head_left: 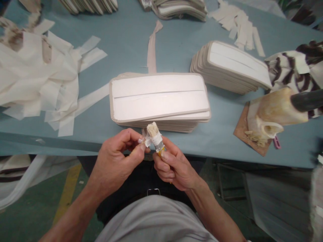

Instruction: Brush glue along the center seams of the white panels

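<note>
In my right hand (pixel 174 164) is a small paintbrush (pixel 155 137) with pale bristles pointing up, a yellow handle and a whitish wrap round its neck. My left hand (pixel 123 154) is closed just beside it, thumb and fingertips pinching a bit of whitish, see-through tape (pixel 147 141) that touches the wrap. Right behind both hands lies a stack of flat, rounded panels (pixel 158 106); the top one is white with a beige edge and a lengthwise slit.
Pale strips (pixel 60 84) are heaped at the left. To the right stand a second panel stack (pixel 232 64) and a stained plastic container (pixel 272 109) with a dark handle, on a brown board (pixel 242 131). More strips (pixel 242 27) lie at the back right of the blue-green table (pixel 121 43).
</note>
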Demonstrator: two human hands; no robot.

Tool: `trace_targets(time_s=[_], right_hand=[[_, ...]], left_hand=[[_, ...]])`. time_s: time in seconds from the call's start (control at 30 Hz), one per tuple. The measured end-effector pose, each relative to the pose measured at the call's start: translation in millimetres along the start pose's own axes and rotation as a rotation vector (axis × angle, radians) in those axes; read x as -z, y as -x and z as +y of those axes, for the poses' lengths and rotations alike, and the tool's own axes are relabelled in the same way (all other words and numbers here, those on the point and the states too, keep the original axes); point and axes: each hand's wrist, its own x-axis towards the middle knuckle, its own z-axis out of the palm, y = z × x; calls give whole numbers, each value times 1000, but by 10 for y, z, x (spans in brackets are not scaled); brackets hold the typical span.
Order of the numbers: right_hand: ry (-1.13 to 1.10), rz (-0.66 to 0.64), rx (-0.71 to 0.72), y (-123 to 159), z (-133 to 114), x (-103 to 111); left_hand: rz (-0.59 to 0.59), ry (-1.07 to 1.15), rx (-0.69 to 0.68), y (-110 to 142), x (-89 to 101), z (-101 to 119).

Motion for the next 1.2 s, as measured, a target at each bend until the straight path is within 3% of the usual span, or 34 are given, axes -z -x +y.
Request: trace_targets(time_s=[0.27, 0.53, 0.7, 0.97, 1.2], right_hand=[[50, 67, 33, 10, 50, -30], [121, 59, 45, 5, 58, -11], [123, 29, 85, -1, 50, -49], [259, 100, 214, -6, 72, -126], [220, 87, 173, 5, 72, -148]], left_hand=[[37, 51, 31, 25, 4, -33], [-64, 389, 120, 32, -39, -209], [-86, 470, 155, 28, -50, -173], [-87, 442, 164, 74, -21, -180], [-116, 420, 138, 78, -11, -218]])
